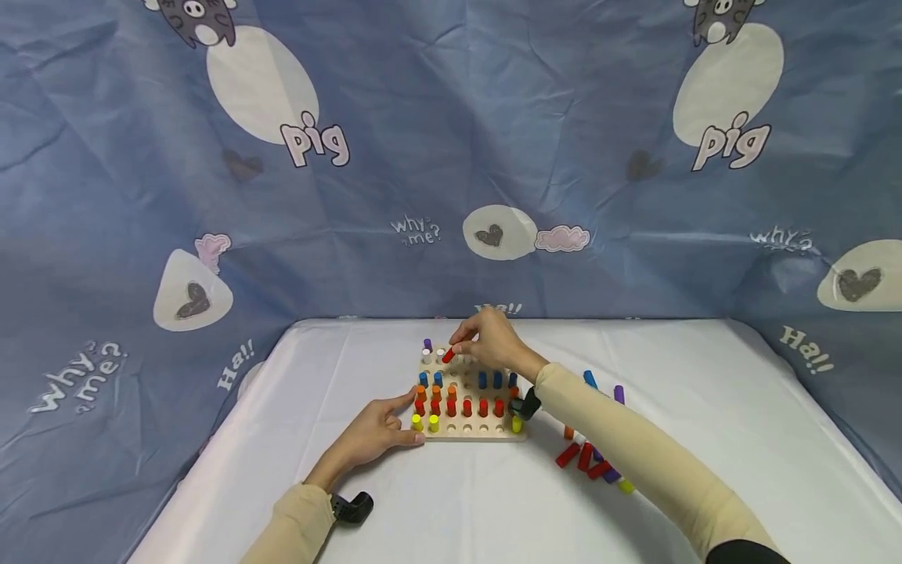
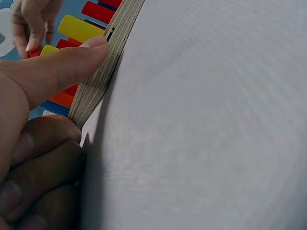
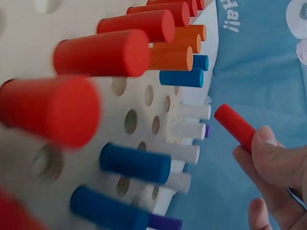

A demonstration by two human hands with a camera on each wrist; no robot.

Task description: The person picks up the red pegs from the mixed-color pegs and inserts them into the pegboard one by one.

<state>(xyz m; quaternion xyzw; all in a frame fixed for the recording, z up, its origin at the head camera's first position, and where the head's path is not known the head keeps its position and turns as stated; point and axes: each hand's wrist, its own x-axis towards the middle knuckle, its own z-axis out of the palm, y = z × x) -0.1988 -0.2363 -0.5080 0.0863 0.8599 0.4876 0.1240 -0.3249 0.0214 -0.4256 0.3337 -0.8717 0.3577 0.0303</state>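
A wooden pegboard (image 1: 470, 439) with round holes lies on the white cloth, with upright pegs in red, orange, blue, white, yellow and purple. My left hand (image 1: 377, 431) grips its left edge; in the left wrist view the thumb of that hand (image 2: 57, 72) presses the board's side (image 2: 96, 79) beside a yellow peg (image 2: 79, 28). Above the back of the board, my right hand (image 1: 493, 341) pinches a red peg (image 1: 449, 355) between thumb and fingers. That red peg (image 3: 234, 125) is tilted and clear of the board in the right wrist view, past the white pegs (image 3: 188, 130).
Loose pegs in several colours lie right of the board, among them a red one (image 1: 568, 455), a purple one (image 1: 618, 394) and a yellow one (image 1: 626, 486), partly under my right forearm. A blue patterned curtain (image 1: 395, 157) stands behind the white-covered table (image 1: 451, 509).
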